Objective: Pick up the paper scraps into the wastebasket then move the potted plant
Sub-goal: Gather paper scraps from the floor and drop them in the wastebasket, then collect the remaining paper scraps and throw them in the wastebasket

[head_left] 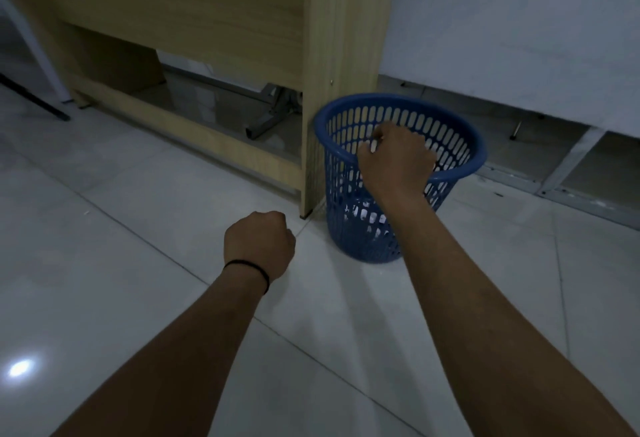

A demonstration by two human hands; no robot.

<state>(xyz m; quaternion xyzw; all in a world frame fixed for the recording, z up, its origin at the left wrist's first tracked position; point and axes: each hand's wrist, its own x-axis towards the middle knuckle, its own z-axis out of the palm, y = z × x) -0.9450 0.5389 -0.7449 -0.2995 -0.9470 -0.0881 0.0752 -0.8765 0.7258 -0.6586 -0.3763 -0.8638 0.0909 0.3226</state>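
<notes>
The blue slotted wastebasket (460, 145) stands on the floor against the end of a wooden desk. White paper scraps (367, 216) show through its slots near the bottom. My right hand (394, 159) hovers over the basket's near rim, fingers curled down and pinched, with a sliver of white paper between the fingertips. My left hand (259, 244) is a closed fist low over the floor, left of the basket, with a black band on the wrist. Whether anything is inside the fist is hidden. No potted plant is in view.
The wooden desk panel (332, 55) rises directly left of and behind the basket. Under the desk lies a metal bracket (266, 117). A white wall panel (519, 38) runs behind on the right. Glossy white floor tiles (104, 263) spread in front. A dark pole (34, 98) lies at far left.
</notes>
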